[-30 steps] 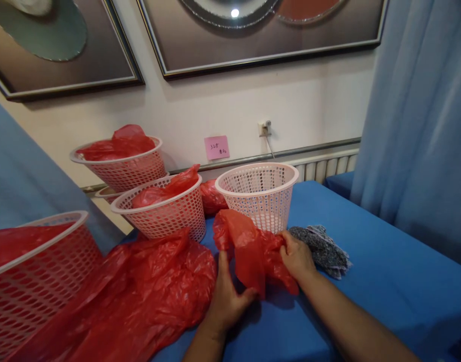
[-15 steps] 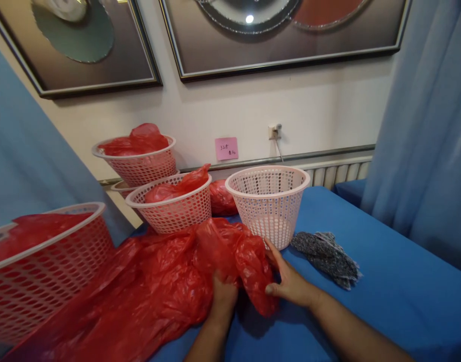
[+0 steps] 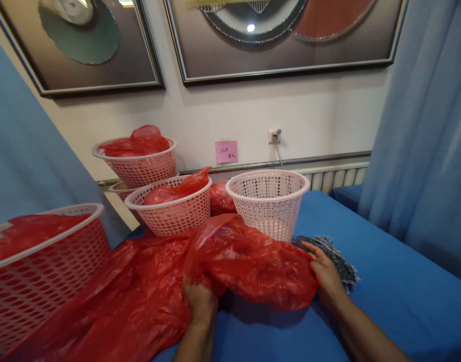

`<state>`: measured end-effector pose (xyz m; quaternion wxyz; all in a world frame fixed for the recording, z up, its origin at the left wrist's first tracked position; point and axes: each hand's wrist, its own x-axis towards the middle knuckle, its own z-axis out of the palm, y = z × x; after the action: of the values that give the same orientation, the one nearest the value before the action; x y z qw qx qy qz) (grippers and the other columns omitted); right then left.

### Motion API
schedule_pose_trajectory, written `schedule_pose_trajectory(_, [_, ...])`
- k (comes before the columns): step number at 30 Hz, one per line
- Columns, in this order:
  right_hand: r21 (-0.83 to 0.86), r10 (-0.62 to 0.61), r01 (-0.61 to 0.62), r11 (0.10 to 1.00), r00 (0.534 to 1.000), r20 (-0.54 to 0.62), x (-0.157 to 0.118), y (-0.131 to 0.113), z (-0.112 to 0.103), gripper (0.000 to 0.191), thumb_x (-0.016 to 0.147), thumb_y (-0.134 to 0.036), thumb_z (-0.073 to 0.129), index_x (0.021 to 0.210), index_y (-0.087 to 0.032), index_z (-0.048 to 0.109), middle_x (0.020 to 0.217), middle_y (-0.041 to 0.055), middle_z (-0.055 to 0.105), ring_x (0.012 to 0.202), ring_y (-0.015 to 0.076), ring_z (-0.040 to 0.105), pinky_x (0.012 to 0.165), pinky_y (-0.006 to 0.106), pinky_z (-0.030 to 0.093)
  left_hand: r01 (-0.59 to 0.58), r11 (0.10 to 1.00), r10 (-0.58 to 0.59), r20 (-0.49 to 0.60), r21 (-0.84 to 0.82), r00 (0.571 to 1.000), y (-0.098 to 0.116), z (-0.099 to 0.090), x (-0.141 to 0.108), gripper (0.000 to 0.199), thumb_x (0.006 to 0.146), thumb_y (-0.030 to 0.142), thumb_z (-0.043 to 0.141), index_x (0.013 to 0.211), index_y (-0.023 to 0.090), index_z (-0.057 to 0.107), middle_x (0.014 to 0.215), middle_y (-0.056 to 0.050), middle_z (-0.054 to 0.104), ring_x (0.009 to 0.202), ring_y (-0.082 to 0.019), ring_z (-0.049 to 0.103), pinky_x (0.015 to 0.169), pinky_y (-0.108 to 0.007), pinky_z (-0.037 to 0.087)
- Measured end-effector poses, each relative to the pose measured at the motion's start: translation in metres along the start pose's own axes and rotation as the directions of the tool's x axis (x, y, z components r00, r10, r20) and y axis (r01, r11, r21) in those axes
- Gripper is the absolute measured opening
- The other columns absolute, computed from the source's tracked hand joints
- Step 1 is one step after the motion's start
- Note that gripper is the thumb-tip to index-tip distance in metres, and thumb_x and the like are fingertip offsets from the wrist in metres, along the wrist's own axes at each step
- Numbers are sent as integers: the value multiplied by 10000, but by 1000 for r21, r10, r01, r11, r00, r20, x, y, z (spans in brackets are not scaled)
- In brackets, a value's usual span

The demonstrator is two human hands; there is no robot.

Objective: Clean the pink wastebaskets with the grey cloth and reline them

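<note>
A large red plastic bag (image 3: 260, 261) spreads across the blue table and bulges between my hands. My left hand (image 3: 200, 296) is closed on its middle part, the fingers partly covered by the plastic. At the bag's right end, my right hand (image 3: 326, 274) grips the edge between thumb and fingers. Behind the bag stands a pale pink perforated basket (image 3: 268, 216) with nothing seen inside. A dark grey speckled cloth (image 3: 338, 259) lies just beyond my right hand, which partly covers it.
Pink baskets holding red bags stand at the near left (image 3: 45, 271), in the middle (image 3: 177, 213) and on a stack (image 3: 140, 168). Another red bundle (image 3: 220, 198) sits behind. The blue table (image 3: 396, 281) extends right, toward a blue curtain (image 3: 434, 151).
My right hand has moved right, stretching the bag's end out toward the grey cloth. My left hand has shifted slightly left, and the bunched plastic between them has spread wider.
</note>
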<state>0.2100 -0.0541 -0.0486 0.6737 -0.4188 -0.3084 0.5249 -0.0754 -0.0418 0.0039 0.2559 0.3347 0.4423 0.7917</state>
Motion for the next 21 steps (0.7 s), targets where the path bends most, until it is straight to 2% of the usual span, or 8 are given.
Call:
schedule_pose_trajectory(3, [97, 85, -67, 993, 978, -192, 2, -13, -25, 636, 523, -173, 605, 1153, -206, 687, 877, 42, 801, 657, 242, 740, 520, 291, 545, -2, 999, -2, -90, -50, 996, 6, 0, 11, 395, 617, 341, 816, 965, 211, 682, 799, 29, 723, 658, -164, 655, 654, -286, 552])
schedule_pose_trajectory(6, [107, 75, -50, 993, 968, -240, 3, -12, -36, 522, 551, -208, 631, 1062, -202, 736, 875, 54, 807, 694, 263, 752, 563, 326, 578, -11, 997, 1, -132, -79, 991, 15, 0, 15, 297, 658, 331, 772, 904, 203, 665, 757, 52, 685, 589, -123, 598, 588, -245, 513])
schedule_pose_trajectory(9, [-42, -22, 12, 999, 969, -246, 4, -4, -37, 392, 652, -333, 697, 1014, -194, 752, 939, 81, 808, 830, 302, 765, 690, 384, 615, -32, 996, 19, -152, -82, 988, 24, -4, 17, 249, 670, 342, 766, 827, 196, 639, 704, 63, 647, 553, -106, 553, 546, -226, 479])
schedule_pose_trajectory(13, [-352, -260, 163, 922, 933, -249, 0, 1, -32, 503, 771, -529, 686, 1140, -188, 714, 1151, 124, 765, 1078, 329, 715, 948, 459, 572, -77, 995, 66, -162, -65, 985, 35, -12, 22, 269, 691, 403, 758, 779, 198, 608, 647, 66, 604, 528, -110, 520, 533, -241, 467])
schedule_pose_trajectory(15, [-484, -385, 275, 831, 911, -145, -7, 2, -28, 526, 824, -554, 641, 1200, -189, 691, 1252, 144, 718, 1188, 328, 664, 1060, 483, 509, -100, 993, 90, -157, -56, 983, 38, -17, 25, 275, 692, 411, 754, 807, 196, 626, 684, 52, 629, 561, -126, 549, 569, -259, 489])
schedule_pose_trajectory(17, [-598, -425, 371, 710, 903, 55, -17, 4, -23, 512, 841, -536, 640, 1222, -199, 695, 1341, 147, 669, 1288, 322, 602, 1146, 488, 437, -117, 992, 109, -152, -44, 982, 38, -22, 25, 284, 668, 391, 771, 837, 195, 653, 737, 39, 659, 607, -135, 576, 607, -262, 502])
schedule_pose_trajectory(19, [-694, -358, 423, 583, 900, 248, -27, 6, -18, 535, 812, -487, 688, 1270, -210, 689, 1429, 140, 615, 1364, 321, 543, 1192, 486, 385, -125, 992, 118, -152, -34, 981, 36, -26, 24, 288, 656, 386, 785, 840, 202, 662, 763, 35, 669, 624, -136, 581, 612, -257, 504])
schedule_pose_trajectory(21, [-757, -236, 447, 476, 894, 380, -35, 9, -14, 555, 788, -392, 704, 1313, -217, 671, 1438, 132, 613, 1354, 316, 550, 1179, 476, 399, -125, 992, 120, -150, -21, 981, 35, -29, 22, 278, 681, 398, 784, 844, 208, 665, 776, 31, 677, 622, -140, 583, 598, -258, 503])
